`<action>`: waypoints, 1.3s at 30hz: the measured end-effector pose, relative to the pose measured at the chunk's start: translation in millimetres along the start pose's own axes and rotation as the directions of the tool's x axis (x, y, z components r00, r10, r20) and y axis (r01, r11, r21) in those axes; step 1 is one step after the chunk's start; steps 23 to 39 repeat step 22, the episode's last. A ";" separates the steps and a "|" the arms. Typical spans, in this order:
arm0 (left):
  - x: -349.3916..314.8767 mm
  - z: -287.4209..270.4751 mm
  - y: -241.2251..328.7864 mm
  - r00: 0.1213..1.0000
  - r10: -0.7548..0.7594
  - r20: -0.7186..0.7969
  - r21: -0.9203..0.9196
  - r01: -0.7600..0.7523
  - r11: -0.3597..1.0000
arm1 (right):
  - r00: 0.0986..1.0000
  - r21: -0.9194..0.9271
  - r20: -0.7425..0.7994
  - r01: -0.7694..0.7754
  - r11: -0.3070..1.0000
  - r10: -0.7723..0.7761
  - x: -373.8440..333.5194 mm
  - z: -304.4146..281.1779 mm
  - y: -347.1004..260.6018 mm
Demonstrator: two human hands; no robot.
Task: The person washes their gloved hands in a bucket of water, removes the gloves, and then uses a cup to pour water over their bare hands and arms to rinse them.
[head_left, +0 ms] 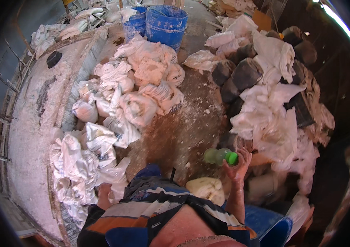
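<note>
My right hand (238, 163) reaches forward on the right with its fingers closed around the green cap end of a clear plastic bottle (215, 156). The bottle is tilted nearly sideways, its base toward the left. On the left, part of my left hand or forearm (105, 193) shows beside my striped shirt, next to crumpled white sacks (74, 158). Its fingers cannot be made out. Just below the bottle sits a pale yellowish bundle (206, 188), close to my right forearm.
Filled white sacks (140, 105) crowd the left of the dusty floor (175, 138), beside a low pale wall (39, 119). Two blue barrels (166, 26) stand ahead. Dark rounded containers (247, 73) and plastic sheets (265, 111) pile up right. A blue drum (280, 226) stands near my right side.
</note>
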State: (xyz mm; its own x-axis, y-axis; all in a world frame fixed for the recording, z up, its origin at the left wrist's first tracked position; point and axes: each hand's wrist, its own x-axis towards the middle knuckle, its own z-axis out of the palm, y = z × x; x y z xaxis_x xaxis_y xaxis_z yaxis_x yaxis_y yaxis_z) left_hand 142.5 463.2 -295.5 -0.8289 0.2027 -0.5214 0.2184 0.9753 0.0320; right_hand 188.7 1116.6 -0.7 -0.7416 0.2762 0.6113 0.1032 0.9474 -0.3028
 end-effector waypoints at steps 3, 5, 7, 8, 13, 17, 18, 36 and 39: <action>61.0 -20.4 25.9 0.972 -0.016 0.233 0.088 -0.005 0.996 | 0.998 0.024 0.052 -0.032 0.999 0.031 47.8 36.6 30.3; 109.4 -26.0 33.0 0.968 0.065 0.244 0.080 -0.086 0.993 | 0.996 -0.013 0.072 -0.053 0.999 0.054 79.8 63.8 48.0; 172.2 -40.1 53.5 0.953 0.083 0.290 0.114 -0.120 0.986 | 0.996 -0.014 0.072 -0.059 0.998 0.060 101.8 83.5 73.3; 211.5 -56.3 63.2 0.958 0.117 0.261 0.100 -0.148 0.984 | 0.995 -0.014 0.064 -0.072 0.997 0.073 119.8 91.7 85.2; 417.7 -145.8 144.9 0.924 0.203 0.324 0.314 -0.308 0.898 | 0.961 -0.085 0.059 -0.265 0.961 0.270 203.9 121.0 138.5; 552.7 -317.6 262.4 0.906 0.385 -0.177 -0.092 -0.404 0.910 | 0.943 -0.115 0.001 -0.331 0.937 0.334 282.2 153.0 181.5; 575.2 -368.5 318.1 0.950 0.136 -0.280 -0.486 -0.263 0.834 | 0.945 -0.158 0.002 -0.324 0.933 0.328 295.7 160.1 198.7; 606.4 -626.9 490.4 0.917 0.199 -0.346 -0.716 -0.395 0.575 | 0.958 -0.191 0.024 -0.276 0.942 0.285 333.8 207.8 285.4; 606.4 -626.9 490.4 0.917 0.199 -0.346 -0.716 -0.395 0.575 | 0.958 -0.191 0.024 -0.276 0.942 0.285 333.8 207.8 285.4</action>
